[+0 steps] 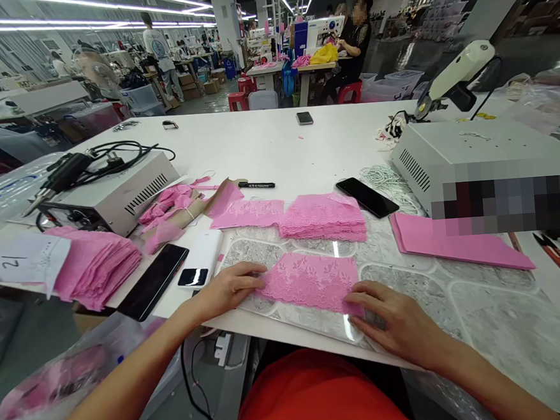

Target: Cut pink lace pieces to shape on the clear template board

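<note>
A pink lace piece lies flat on the grey patterned mat near the table's front edge. The fingertips of my left hand are closed together at its left corner. At its lower right corner rests my right hand, fingers somewhat apart on the lace and mat. Just behind are a stack of pink lace pieces and, to its left, a flatter pink lace piece. A thicker pink stack with a paper label sits at the left. Smooth pink sheets lie to the right.
Phones lie behind the lace and at the left, near a white power bank. Grey machine boxes stand left and right. Orange-handled scissors lie far right. People sit and stand beyond the table.
</note>
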`<move>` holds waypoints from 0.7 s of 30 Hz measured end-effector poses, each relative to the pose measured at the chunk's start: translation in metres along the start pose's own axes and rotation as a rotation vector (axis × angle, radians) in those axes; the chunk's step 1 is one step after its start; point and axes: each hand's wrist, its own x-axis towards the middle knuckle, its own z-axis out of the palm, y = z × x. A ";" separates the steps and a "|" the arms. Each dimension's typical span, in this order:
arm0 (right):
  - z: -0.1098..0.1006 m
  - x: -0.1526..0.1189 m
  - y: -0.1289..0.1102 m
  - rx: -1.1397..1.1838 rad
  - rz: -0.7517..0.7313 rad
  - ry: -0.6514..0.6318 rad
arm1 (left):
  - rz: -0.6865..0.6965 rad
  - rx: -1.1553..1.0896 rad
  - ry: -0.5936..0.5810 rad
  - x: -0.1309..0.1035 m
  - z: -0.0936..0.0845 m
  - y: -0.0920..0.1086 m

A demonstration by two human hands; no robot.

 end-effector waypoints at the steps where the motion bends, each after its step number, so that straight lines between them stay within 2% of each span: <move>1: 0.000 0.000 0.000 -0.001 -0.001 -0.001 | 0.016 0.013 -0.007 -0.001 0.000 -0.001; 8: 0.003 0.000 0.001 -0.018 -0.031 0.031 | 0.042 0.059 -0.085 -0.004 0.001 -0.005; 15: 0.013 0.001 0.004 -0.024 -0.099 0.095 | 0.027 0.060 -0.141 -0.006 -0.010 0.006; 19: 0.020 0.003 0.004 0.005 -0.121 0.135 | 0.082 0.168 -0.108 -0.008 -0.004 0.008; 21: 0.014 0.008 0.002 0.088 -0.063 0.069 | 0.082 0.200 -0.088 -0.005 -0.001 0.008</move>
